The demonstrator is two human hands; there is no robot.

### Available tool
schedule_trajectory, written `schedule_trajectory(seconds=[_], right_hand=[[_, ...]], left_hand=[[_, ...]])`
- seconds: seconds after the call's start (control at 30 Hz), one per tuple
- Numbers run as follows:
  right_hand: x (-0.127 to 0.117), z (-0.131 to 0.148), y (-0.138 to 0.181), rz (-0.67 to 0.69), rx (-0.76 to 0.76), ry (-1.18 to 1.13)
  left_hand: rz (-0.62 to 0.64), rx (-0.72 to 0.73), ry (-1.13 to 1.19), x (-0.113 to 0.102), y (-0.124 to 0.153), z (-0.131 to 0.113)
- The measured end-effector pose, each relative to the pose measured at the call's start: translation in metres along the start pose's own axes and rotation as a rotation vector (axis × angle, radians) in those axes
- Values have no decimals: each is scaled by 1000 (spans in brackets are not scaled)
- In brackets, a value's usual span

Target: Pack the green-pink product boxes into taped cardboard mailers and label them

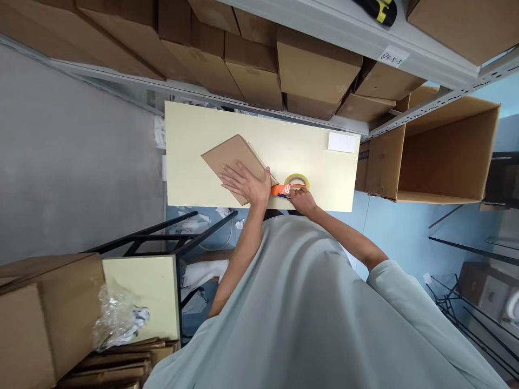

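On the cream tabletop (190, 183), a small brown cardboard box (229, 154) lies at an angle. My left hand (249, 186) rests flat on its upper face, fingers spread and thumb along the right edge. Closed fingers of my right hand (302, 200) grip an orange tape dispenser (280, 190), whose front end is against or very close to the box's lower right edge. A roll of yellowish tape (297, 177) shows just behind the right hand, partly covered by it and the dispenser. Whether tape is stuck to the box I cannot tell.
A white card or label stack (341, 142) lies at the table's right end. Above the far edge, a metal shelf (324, 27) carries several cardboard boxes (316, 70). A large open carton (446, 151) stands to the right. Lower left are a carton (68, 308) and plastic wrap (115, 313).
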State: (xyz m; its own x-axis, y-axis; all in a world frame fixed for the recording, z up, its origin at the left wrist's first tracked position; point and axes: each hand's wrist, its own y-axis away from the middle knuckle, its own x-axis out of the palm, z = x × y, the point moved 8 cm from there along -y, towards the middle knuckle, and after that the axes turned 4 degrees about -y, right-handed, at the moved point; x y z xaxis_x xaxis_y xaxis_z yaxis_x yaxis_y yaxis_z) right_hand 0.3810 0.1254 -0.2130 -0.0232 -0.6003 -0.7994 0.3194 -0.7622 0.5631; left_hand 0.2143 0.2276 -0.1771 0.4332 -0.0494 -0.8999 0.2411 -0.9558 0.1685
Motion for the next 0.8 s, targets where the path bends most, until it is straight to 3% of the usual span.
schedule_trajectory(seconds=[0.13,0.27,0.37,0.5,0.63,0.8], right_hand=[[8,12,9,-17,-75,-21],[20,18,40,57,-118,-109],[22,-21,79,145,31,-142],[1,-97,113,187,249,-74],[-39,-119,82,106,268,-72],[-76,-91,16,-6,336,-179]], left_hand=[[106,130,-17,4,-12,1],[146,273,-18,-2,-24,12],[186,378,-25,-6,-29,17],[295,529,-33,-10,-28,17],[355,580,-51,-13,-24,15],[310,560,-69,-10,-14,9]])
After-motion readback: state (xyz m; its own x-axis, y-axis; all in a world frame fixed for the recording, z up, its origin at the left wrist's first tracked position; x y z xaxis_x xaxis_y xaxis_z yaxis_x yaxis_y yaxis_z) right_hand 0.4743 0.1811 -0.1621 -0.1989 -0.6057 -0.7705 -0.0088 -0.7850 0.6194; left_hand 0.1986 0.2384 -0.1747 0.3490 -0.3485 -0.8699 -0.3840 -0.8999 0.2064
